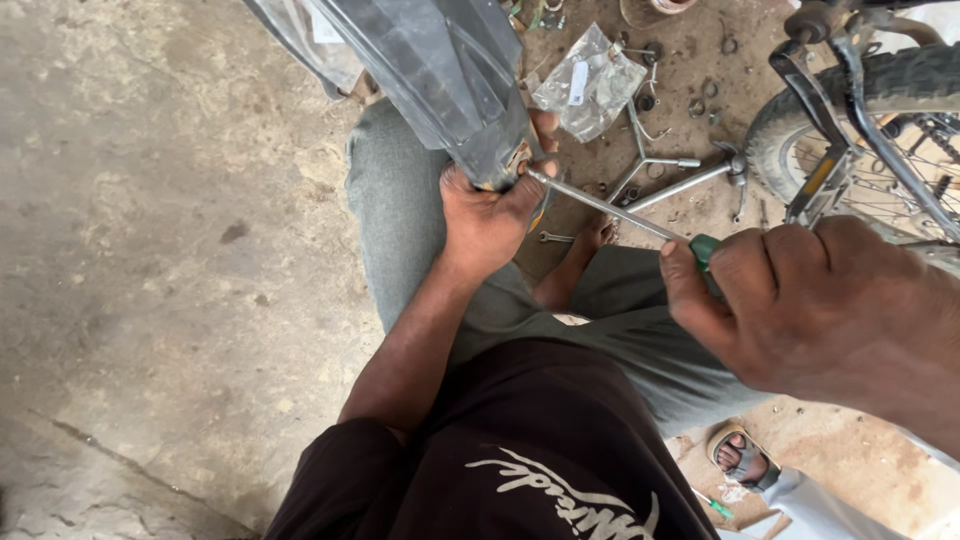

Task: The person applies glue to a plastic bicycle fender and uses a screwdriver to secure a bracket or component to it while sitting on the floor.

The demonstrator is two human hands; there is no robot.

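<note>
My left hand (pixel 487 215) grips the lower end of a dark plastic-wrapped mudguard (pixel 440 70) that rises to the top of the view. My right hand (pixel 810 305) is closed around the green handle of a long screwdriver (pixel 610 207). Its metal shaft runs up and left, and the tip meets the mudguard's end right beside my left hand's fingers. I am seated, with grey trousers and a bare foot (pixel 580 262) below the tool.
A bicycle wheel and frame (pixel 860 130) stand at the top right. A clear plastic bag (pixel 590 80), a three-way wrench (pixel 650 165), a small spanner (pixel 553 237) and loose nuts lie on the dirt floor. Another person's sandalled foot (pixel 742 458) shows at the bottom right.
</note>
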